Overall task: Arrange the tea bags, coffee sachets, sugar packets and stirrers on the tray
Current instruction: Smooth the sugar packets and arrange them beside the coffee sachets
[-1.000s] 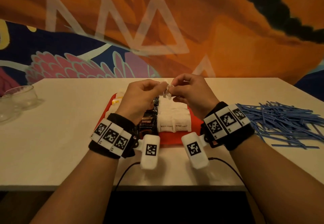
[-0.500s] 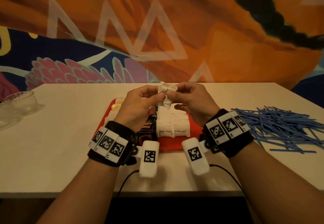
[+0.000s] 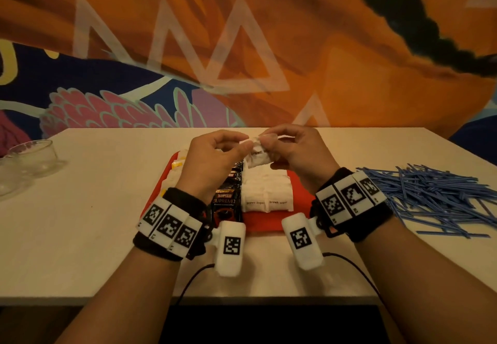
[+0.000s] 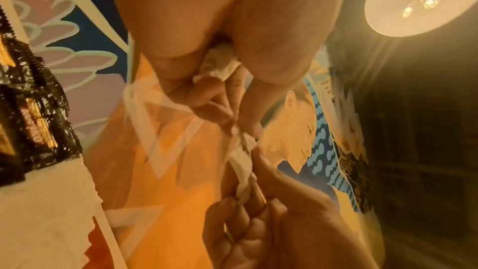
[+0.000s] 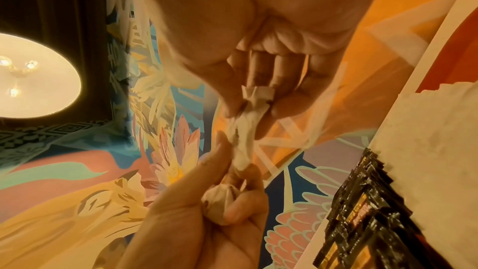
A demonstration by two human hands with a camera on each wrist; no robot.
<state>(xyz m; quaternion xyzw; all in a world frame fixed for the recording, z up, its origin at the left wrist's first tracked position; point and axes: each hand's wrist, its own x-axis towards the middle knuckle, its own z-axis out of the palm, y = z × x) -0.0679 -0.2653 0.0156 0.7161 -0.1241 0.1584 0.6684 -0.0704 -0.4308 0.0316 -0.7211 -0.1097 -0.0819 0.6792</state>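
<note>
Your left hand (image 3: pixel 215 155) and right hand (image 3: pixel 293 152) are raised above the far end of the tray (image 3: pixel 265 222), each pinching one end of the same white sugar packet (image 3: pixel 256 152) between thumb and fingertips. Stretched between your two pinches, the packet's long axis runs roughly left to right across your view, with the crumpled body sagging below your fingers and its "brown" print facing you. From the left wrist view the packet (image 4: pixel 240 163) shows as a twisted strip leading from your left fingertips (image 4: pixel 220 116) to your right hand (image 4: pixel 271 232); a second bit of white paper sits tucked in your left palm.

Below your hands, the red tray holds rows of white sugar packets (image 3: pixel 266 195) lying flat, a column of black coffee sachets (image 3: pixel 226 198) just to their left, and pale tea bags (image 3: pixel 177 166) at its left edge, mostly hidden by your left wrist. A loose heap of blue stirrers (image 3: pixel 430 198) lies on the pale table (image 3: pixel 80 222) to the right of the tray, well apart from it. Two glass bowls (image 3: pixel 29 160) stand at the table's far left. Behind the table rises an orange, blue and pink mural wall (image 3: pixel 322 47); a round ceiling lamp (image 4: pixel 424 1) glows overhead.

Both forearms reach forward, wrists banded with marker tags, knuckles up.
</note>
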